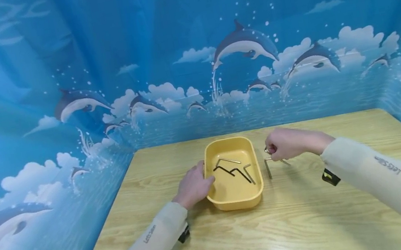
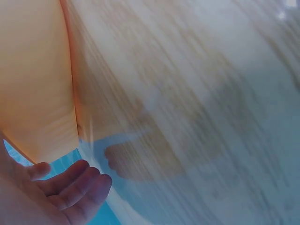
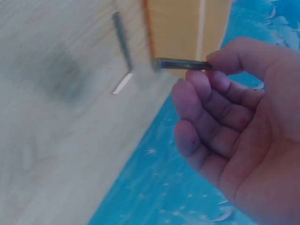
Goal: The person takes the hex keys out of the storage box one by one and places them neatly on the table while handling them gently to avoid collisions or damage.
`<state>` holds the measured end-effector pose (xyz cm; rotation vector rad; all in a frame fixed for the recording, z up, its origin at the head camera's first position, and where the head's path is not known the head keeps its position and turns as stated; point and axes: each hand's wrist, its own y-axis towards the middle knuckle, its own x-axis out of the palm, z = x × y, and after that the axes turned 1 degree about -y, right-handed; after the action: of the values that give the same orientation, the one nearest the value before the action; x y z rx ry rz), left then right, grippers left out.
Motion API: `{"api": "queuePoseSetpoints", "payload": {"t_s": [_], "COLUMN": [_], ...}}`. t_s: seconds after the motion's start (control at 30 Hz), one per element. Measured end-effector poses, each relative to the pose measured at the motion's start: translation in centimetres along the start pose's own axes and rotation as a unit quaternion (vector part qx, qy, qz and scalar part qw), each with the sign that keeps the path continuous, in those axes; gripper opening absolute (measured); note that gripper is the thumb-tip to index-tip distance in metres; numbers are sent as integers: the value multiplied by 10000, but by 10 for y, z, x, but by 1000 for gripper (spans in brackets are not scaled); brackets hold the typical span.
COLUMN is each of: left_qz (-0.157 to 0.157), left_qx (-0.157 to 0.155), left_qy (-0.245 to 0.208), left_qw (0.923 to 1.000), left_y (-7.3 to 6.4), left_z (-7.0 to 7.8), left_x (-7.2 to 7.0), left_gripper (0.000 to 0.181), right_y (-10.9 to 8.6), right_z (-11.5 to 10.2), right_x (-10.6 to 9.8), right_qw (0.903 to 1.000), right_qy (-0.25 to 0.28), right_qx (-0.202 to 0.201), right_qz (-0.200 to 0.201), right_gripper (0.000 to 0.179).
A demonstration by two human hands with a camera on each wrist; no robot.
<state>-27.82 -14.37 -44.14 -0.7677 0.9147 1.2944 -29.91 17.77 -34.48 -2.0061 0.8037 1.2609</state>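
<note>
Pinching a slim held key (image 3: pixel 183 64) between thumb and fingertip, your right hand (image 1: pixel 292 142) has its grip clamped just above the surface (image 1: pixel 306 231), to the right of the yellow tray (image 1: pixel 237 204). The held key looks like dark, shiny metal in the right wrist view. A bent loose key (image 1: pixel 268 169) lies on the surface between tray and hand. Your left hand (image 1: pixel 192 184) holds the tray's left wall, thumb over the rim.

Inside the tray you have a gold key (image 1: pixel 230 160), two black keys (image 1: pixel 227 171) and a grey key (image 1: pixel 249 174), all L-shaped.

The tray's raised rim stands close to your right fingers; bare surface opens in front of the tray and further right, while the far edge meets the dolphin curtain (image 1: pixel 152 27).

Your right fingers cover most of the held key from the head view; the metal end poking out below them may be part of it or another piece. The left wrist view cuts off most of the tray.
</note>
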Motion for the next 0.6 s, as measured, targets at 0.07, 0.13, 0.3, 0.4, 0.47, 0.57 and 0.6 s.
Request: {"api": "queuePoseSetpoints", "payload": {"t_s": [0.07, 0.13, 0.3, 0.4, 0.47, 0.57, 0.6], "left_qz": [37, 65, 110, 107, 91, 91, 95], "left_qx": [11, 12, 57, 94, 107, 146, 160], "left_qy": [-30, -65, 10, 62, 69, 66, 78], "left_qw": [10000, 10000, 9999, 9999, 9999, 9998, 9998], "left_y": [0, 1, 2, 2, 2, 1, 2], "left_z": [0, 0, 1, 0, 0, -1, -1], "left_x": [0, 0, 1, 2, 2, 3, 3], "left_gripper": [69, 71, 75, 75, 75, 75, 75], "right_y": [-2, -4, -5, -4, -3, 1, 2], "right_z": [7, 15, 33, 42, 47, 51, 52], "right_x": [5, 11, 26, 33, 38, 44, 46], "right_qw": [9999, 9994, 9983, 9970, 9954, 9914, 9900], "right_qy": [48, 111, 243, 347, 394, 555, 616], "right_qx": [159, 316, 509, 633, 789, 1113, 1205], "right_qz": [15, 25, 174, 287, 377, 401, 386], "right_gripper": [27, 27, 33, 36, 38, 39, 39]}}
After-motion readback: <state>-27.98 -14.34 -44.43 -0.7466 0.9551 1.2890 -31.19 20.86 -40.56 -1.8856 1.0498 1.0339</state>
